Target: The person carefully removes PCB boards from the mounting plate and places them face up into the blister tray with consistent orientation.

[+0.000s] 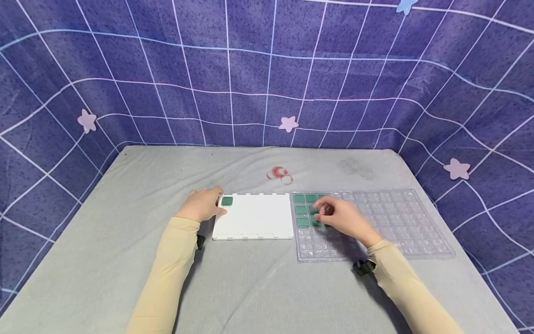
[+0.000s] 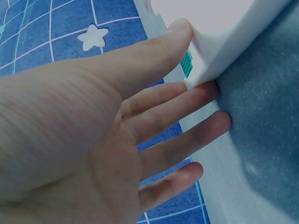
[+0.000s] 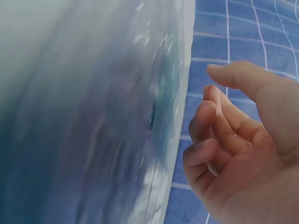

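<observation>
My left hand holds the left end of a flat white board, thumb over its top face and fingertips against its side. One green square chip sits in the board's far left corner, and a sliver of green shows beside the thumb in the left wrist view. Over the left part of a clear plastic tray hovers my right hand. Its fingers are loosely bent, with a gap between thumb and index fingertip and nothing in it in the right wrist view. Several green chips lie in the tray's left pockets, some hidden behind that hand.
Board and tray lie side by side on a grey cloth-covered table, their edges nearly meeting. Red ring-shaped marks stain the cloth behind the board. A blue gridded curtain with star shapes encloses the back and sides.
</observation>
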The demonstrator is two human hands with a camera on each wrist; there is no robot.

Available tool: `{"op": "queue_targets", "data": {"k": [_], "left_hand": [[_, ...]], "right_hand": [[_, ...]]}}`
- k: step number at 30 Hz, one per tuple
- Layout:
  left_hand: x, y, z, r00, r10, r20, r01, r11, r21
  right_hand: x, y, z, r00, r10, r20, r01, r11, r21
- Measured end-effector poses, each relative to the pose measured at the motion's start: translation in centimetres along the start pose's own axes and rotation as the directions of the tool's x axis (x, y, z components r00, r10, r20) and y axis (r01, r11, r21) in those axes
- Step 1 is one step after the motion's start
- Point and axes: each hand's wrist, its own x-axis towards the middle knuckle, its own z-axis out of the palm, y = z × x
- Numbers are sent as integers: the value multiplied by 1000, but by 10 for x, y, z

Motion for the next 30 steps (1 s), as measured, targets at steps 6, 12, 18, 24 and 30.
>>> {"op": "queue_targets", "data": {"k": [6,12,18,24,30], "left_hand": [[1,-2,1,1000,-5,6,5,1000,-2],[3,-4,2,1000,-7,10,7,1000,-6],[2,-4,2,1000,-8,16,8,1000,-6],[2,-4,1,1000,-9,13,9,1000,-3],[4,-3,1,1000,-16,15,15,1000,5]], "right_hand": [[16,-24,15,1000,-29,5,28,998,49],[32,-50,31,999,-50,0,50,996,78],[52,-73,47,998,-61,15,60,995,84],[74,-94,62,996,-70,47,65,993,101],[93,-113,78,997,-68,42,62,990,128]]}}
